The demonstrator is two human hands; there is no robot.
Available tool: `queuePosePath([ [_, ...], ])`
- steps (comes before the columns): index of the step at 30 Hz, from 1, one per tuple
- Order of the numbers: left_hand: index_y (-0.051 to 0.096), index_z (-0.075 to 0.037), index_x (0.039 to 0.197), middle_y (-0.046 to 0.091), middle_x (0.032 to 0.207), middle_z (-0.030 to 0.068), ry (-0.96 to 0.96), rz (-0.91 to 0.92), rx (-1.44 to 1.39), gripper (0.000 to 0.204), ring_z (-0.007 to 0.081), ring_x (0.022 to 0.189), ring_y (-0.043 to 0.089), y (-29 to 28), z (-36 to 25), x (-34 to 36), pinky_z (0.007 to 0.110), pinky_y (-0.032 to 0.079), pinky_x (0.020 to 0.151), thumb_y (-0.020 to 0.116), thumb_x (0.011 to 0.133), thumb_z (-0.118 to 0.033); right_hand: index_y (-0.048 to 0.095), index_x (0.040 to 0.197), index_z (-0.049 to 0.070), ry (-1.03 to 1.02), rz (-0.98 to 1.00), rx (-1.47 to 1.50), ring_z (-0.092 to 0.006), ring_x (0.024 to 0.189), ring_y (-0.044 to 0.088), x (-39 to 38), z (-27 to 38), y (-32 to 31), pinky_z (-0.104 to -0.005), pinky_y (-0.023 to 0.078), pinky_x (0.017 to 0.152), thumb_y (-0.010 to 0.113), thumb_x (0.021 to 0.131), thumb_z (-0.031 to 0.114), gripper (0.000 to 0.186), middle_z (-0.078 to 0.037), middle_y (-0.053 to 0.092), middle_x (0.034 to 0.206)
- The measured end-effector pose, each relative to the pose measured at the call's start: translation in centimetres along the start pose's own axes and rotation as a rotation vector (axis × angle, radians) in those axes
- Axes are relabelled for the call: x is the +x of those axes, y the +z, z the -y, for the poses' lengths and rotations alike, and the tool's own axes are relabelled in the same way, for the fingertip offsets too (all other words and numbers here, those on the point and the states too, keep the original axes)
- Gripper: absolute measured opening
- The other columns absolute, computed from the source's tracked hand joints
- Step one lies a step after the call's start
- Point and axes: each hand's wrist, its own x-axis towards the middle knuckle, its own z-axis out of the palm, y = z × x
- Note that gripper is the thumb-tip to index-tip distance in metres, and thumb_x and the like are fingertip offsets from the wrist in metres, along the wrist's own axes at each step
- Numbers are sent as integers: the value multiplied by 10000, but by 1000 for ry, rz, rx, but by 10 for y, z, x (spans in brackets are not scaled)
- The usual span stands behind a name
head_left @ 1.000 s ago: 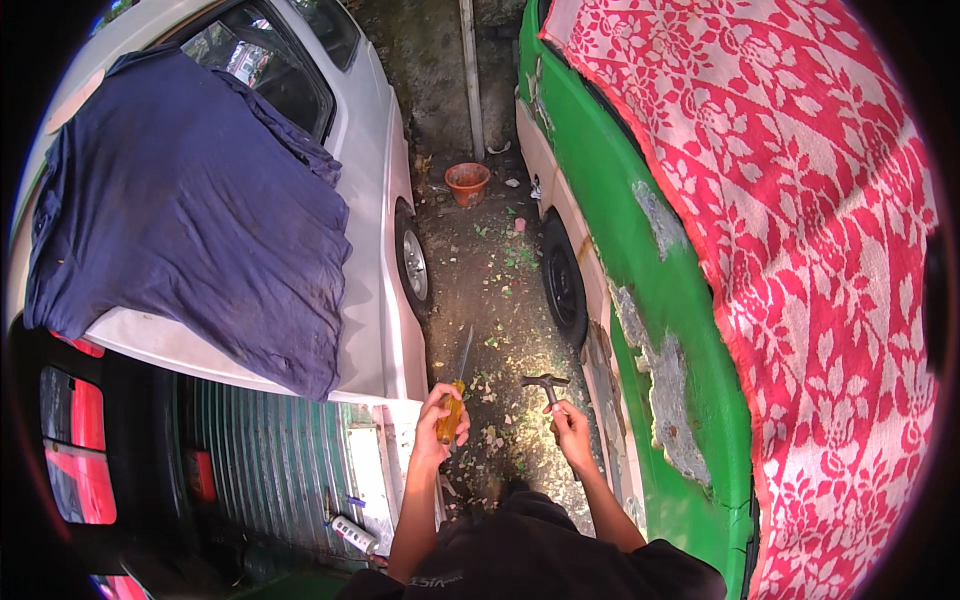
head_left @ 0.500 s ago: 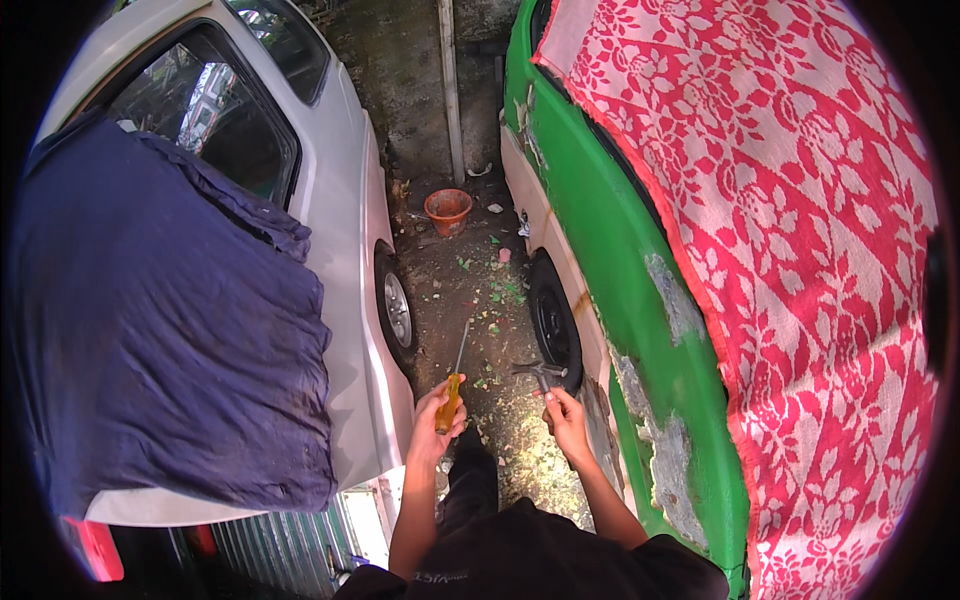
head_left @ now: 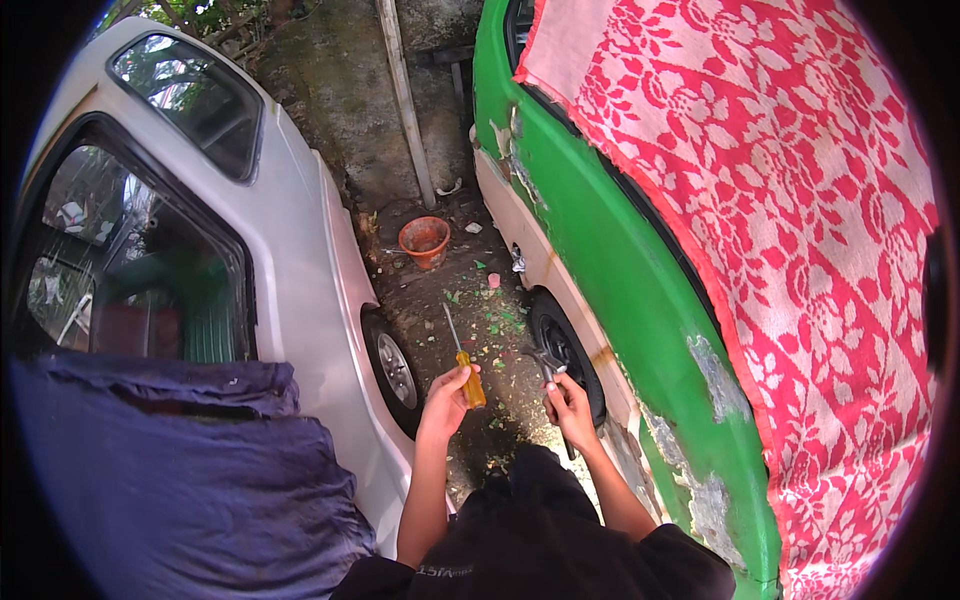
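Head view: the left grip [head_left: 449,398] wraps a yellow-handled screwdriver [head_left: 474,392], blade pointing far; to its right, the right grip [head_left: 569,407] clasps a hammer [head_left: 549,366]! Farther off, an orange pot [head_left: 427,260] sits between white car [head_left: 300,250] and green car [head_left: 630,270].

"What's different about the left hand [head_left: 447,402]?"

"Its yellow screwdriver [head_left: 468,384] now leans left instead of right, the butt end poking out clear of the grip."

"And the right hand [head_left: 571,404]?"

"It's now beside the black wheel [head_left: 561,342] of the green vehicle [head_left: 590,240]; the hammer [head_left: 550,364] has its head slanting rather than lying level."

"Anything beyond the hands?"

"The view has shifted forward. The orange pot [head_left: 425,240] appears nearer, lower and further left, the white car [head_left: 290,230] shows far more side window [head_left: 130,270], and the blue cloth [head_left: 200,480] drops to the lower left."
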Motion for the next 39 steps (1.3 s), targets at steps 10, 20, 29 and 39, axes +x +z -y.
queuePosePath([
  [10,618,-86,1022,661,758,47,-100,149,214,310,54,511,564,38,-72,179,181,332,381,515,1027,-378,537,1141,65,33,-54,156,-49,447,320,160,3,-3,-221,238,412,467,1043,258,227,19,419,644],
  [20,628,-82,1026,621,741,-24,-168,16,233,286,40,512,552,92,-125,321,208,313,371,572,1000,-361,560,1166,68,-21,-111,157,-34,452,332,301,37,-20,-205,243,417,474,1045,285,263,31,426,628],
  [29,621,-83,989,624,756,-31,-207,135,239,278,45,489,529,110,-147,412,216,284,351,589,985,-359,541,1122,49,-143,-141,35,-29,471,340,355,55,-15,-204,252,425,480,1042,246,221,30,445,637],
  [39,630,-101,936,610,709,-30,-299,245,212,255,66,465,543,102,-162,450,229,266,330,626,963,-355,545,1087,23,-218,-286,-90,-37,508,338,358,66,17,-216,253,460,480,1005,162,174,14,460,662],
])
